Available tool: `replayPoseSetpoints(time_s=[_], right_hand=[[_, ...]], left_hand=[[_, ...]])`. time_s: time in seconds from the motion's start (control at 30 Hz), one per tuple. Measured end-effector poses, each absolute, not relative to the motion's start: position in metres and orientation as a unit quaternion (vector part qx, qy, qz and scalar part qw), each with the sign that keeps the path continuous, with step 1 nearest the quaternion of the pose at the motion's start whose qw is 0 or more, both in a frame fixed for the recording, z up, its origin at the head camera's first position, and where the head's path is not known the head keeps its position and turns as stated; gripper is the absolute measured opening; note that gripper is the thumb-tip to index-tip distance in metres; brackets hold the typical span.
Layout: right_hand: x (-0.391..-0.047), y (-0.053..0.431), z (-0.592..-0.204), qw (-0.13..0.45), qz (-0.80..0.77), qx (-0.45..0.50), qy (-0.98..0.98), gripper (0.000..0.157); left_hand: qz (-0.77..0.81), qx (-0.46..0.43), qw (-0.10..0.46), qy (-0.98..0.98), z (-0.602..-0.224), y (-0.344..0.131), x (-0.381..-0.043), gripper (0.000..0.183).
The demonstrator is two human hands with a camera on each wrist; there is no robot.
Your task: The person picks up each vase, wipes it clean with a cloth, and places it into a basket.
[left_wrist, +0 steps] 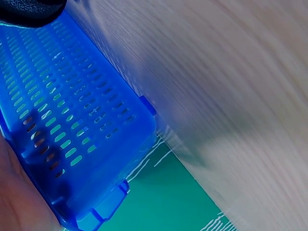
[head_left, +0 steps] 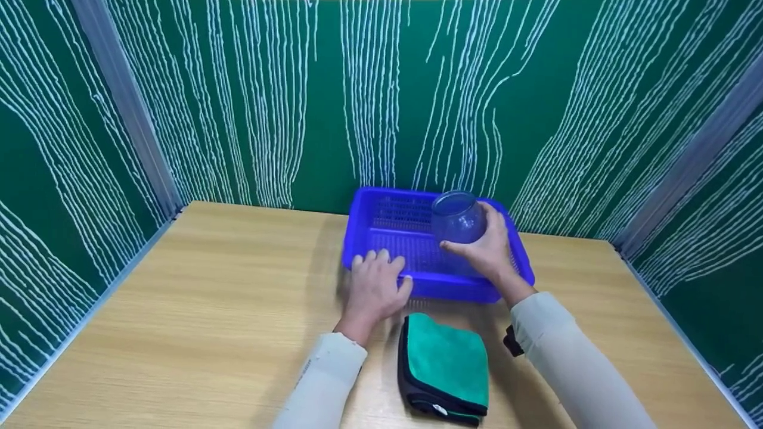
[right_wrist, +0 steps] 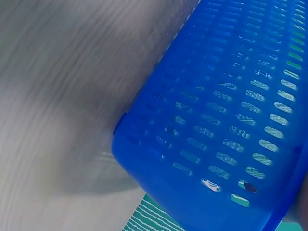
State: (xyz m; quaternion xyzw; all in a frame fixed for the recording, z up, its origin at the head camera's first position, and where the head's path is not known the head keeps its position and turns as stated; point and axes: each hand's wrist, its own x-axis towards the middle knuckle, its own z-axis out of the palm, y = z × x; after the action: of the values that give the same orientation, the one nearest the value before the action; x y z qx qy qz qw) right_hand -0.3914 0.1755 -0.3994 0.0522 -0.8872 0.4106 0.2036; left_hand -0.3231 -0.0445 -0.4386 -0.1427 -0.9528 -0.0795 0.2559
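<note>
My right hand [head_left: 486, 247] holds a round, clear glass bowl [head_left: 458, 217] over the right half of a blue plastic basket [head_left: 453, 289]. The thumb is on the bowl's near side and the fingers curve behind it; its wide mouth faces up. My left hand [head_left: 377, 286] grips the basket's near rim toward the left corner, fingers bent over the edge and thumb near the outer wall. Both wrist views show the basket's slotted side wall [left_wrist: 96, 139] close up; a bit of the left palm [left_wrist: 21, 192] appears at its rim.
A folded green cloth [head_left: 450, 357] with dark edging lies on the wooden table [head_left: 220, 298] in front of the basket, between the forearms. Green panels [head_left: 325, 119] with white wavy lines rise close behind the basket and at both sides.
</note>
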Motion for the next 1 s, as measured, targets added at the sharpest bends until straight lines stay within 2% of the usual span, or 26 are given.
replayPoseSetpoints(time_s=[0.4,0.57,1.0], right_hand=[[-0.4,0.159,-0.396,0.168,0.365,0.094,-0.911,0.109],[-0.404,0.147,-0.399,0.166,0.339,0.127,-0.917,0.105],[-0.415,0.118,-0.409,0.089,0.245,0.16,-0.952,0.098]], left_hand=[[-0.075,-0.136,0.239,-0.959,-0.437,-0.044,-0.325,0.041],[-0.073,-0.138,0.242,-0.958,-0.437,-0.045,-0.326,0.041],[-0.071,-0.136,0.25,-0.956,-0.441,-0.045,-0.326,0.04]])
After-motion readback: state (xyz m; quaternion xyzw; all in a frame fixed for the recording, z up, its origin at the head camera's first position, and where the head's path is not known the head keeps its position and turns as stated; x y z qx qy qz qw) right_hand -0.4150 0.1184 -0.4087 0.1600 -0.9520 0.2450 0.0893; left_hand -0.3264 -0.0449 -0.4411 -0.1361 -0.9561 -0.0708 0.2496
